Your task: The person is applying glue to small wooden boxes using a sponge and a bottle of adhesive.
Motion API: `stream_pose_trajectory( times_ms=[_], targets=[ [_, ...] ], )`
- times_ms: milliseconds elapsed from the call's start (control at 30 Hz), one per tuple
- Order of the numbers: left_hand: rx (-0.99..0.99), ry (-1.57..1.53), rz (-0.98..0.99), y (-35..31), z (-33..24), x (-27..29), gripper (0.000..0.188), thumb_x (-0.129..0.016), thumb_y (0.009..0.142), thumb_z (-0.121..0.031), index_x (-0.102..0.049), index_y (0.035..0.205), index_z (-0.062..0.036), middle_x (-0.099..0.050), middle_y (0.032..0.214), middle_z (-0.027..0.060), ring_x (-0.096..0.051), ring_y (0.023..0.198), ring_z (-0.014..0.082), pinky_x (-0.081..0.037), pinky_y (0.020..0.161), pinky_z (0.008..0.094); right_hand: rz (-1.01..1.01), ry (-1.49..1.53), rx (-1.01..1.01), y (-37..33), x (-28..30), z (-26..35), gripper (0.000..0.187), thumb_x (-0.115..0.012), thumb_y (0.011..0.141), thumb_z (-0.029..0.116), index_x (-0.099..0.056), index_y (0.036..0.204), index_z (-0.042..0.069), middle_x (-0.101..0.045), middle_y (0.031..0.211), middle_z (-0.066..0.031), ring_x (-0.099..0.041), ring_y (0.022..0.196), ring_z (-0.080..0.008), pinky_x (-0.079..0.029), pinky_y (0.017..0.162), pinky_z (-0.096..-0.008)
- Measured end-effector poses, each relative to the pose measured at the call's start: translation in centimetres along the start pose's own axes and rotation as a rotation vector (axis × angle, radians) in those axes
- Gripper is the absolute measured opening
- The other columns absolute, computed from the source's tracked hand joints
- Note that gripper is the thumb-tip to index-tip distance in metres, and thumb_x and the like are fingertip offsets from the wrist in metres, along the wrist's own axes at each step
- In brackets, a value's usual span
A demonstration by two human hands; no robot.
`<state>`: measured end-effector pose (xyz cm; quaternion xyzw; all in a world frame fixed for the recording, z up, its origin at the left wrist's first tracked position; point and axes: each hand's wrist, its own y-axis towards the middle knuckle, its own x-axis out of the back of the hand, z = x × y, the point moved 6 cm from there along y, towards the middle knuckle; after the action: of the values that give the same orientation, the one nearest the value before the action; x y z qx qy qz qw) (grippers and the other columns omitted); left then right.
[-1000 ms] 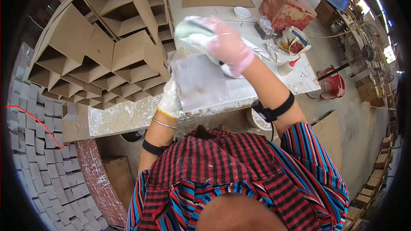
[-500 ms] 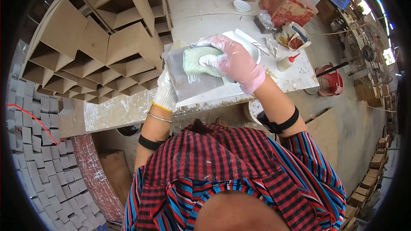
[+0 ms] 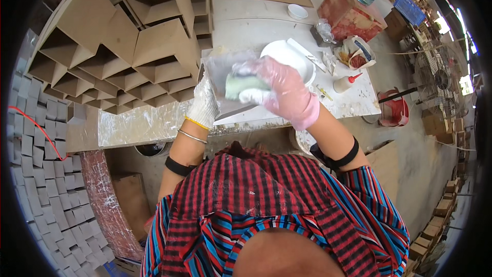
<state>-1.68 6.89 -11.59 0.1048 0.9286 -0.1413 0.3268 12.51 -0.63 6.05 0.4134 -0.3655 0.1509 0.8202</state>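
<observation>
My left hand (image 3: 204, 97), in a white knitted glove with a yellow cuff, grips the left edge of a grey, smooth-faced flat panel (image 3: 213, 66) above the workbench. Its fingers are mostly behind the panel. My right hand (image 3: 285, 88) wears a thin pink glove smeared with white. It is closed around a pale green sponge-like pad (image 3: 237, 88), which lies against the panel's face. Motion blurs the pad and fingertips. Just beyond my right hand sits a round white basin (image 3: 274, 48), with a flat white strip (image 3: 302, 51) across its rim.
Stacked cardboard boxes (image 3: 159, 46) rise at the left of the whitish workbench (image 3: 246, 31). A glue bottle with a red tip (image 3: 343, 83), a small white bowl (image 3: 297, 11) and a red-stained crate (image 3: 346, 13) are to the right. A fan (image 3: 430, 74) stands beyond the bench.
My right hand and the green pad have shifted slightly right and down over the panel. The panel looks more tilted. The whole view has shifted slightly.
</observation>
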Motion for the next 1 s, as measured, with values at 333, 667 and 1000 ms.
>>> stream_pose_trajectory(
  times_ms=[333,667,1000],
  targets=[
    [-0.229,0.802,0.031,-3.9,-3.0,-2.2,0.05,-0.069,0.077,-0.03,-0.055,0.116,-0.001,-0.063,0.103,0.0111,-0.063,0.089,0.0192,-0.051,0.076,0.03,0.085,0.042,0.19,1.1,-2.0,0.4,0.048,-0.072,0.072,0.03,-0.053,0.115,0.018,-0.056,0.1,-0.0068,-0.06,0.089,-0.0286,-0.051,0.072,-0.039],
    [-0.225,0.484,0.11,-4.8,-2.4,-1.4,0.037,-0.049,0.093,-0.027,-0.052,0.118,-0.0006,-0.063,0.104,0.0085,-0.064,0.085,0.0175,-0.053,0.076,0.0287,-0.018,-0.119,0.322,4.3,-2.3,1.1,0.041,-0.069,0.075,0.027,-0.057,0.113,0.017,-0.058,0.094,-0.0079,-0.06,0.088,-0.0257,-0.05,0.074,-0.0376],
    [0.119,-0.182,-0.29,-6.3,-1.8,-1.8,0.04,-0.043,0.096,-0.033,-0.05,0.123,-0.005,-0.059,0.115,0.0104,-0.059,0.099,0.0213,-0.049,0.086,0.0341,-0.131,0.049,-0.145,5.2,0.8,-3.5,0.045,-0.069,0.076,0.032,-0.057,0.116,0.015,-0.058,0.099,-0.011,-0.06,0.084,-0.0291,-0.049,0.076,-0.0367]
  ],
)
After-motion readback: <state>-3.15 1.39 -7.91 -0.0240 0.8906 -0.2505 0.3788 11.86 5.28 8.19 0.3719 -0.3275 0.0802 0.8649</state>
